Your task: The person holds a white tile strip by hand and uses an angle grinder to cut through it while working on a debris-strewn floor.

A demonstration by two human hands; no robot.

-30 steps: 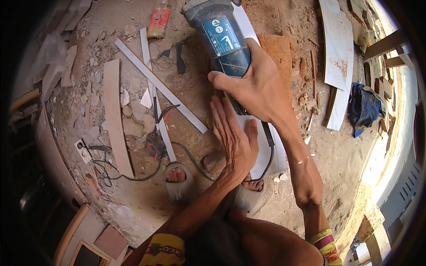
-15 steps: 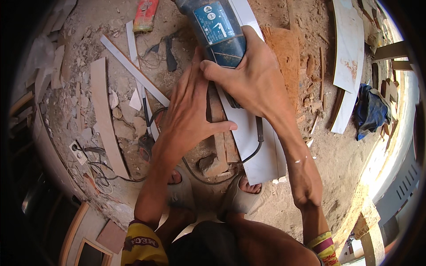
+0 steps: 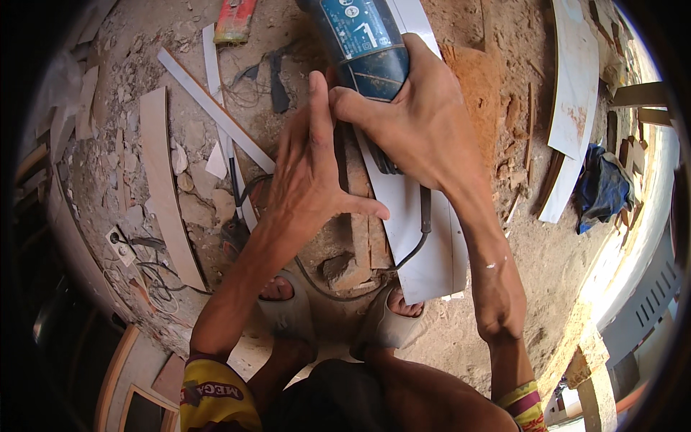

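My right hand (image 3: pixel 421 129) is wrapped round a dark blue power tool (image 3: pixel 371 68), resting above a long white board (image 3: pixel 428 252) with a straight cut edge. My left hand (image 3: pixel 302 173) is open just left of the tool, fingers extended and thumb spread toward the board's left edge; its fingertips are near the tool, contact unclear. Narrow wooden pieces (image 3: pixel 360 237) lie beside the board, with a broken lump (image 3: pixel 344 272) by my sandalled feet. A black cord (image 3: pixel 410 255) runs from the tool across the board. The tool's working end is hidden.
Loose strips (image 3: pixel 212 111) and a beige plank (image 3: pixel 173 201) lie among rubble at left, near a socket block (image 3: pixel 126 245) and tangled wires. A red plastic bottle (image 3: pixel 234 18) is at the top. White panels (image 3: pixel 572 86) and a blue cloth (image 3: pixel 601 187) lie at right.
My left hand has moved leftward and up, its thumb spreading and uncovering the wooden pieces beside the board. The tool and my right hand have shifted slightly upward in view.
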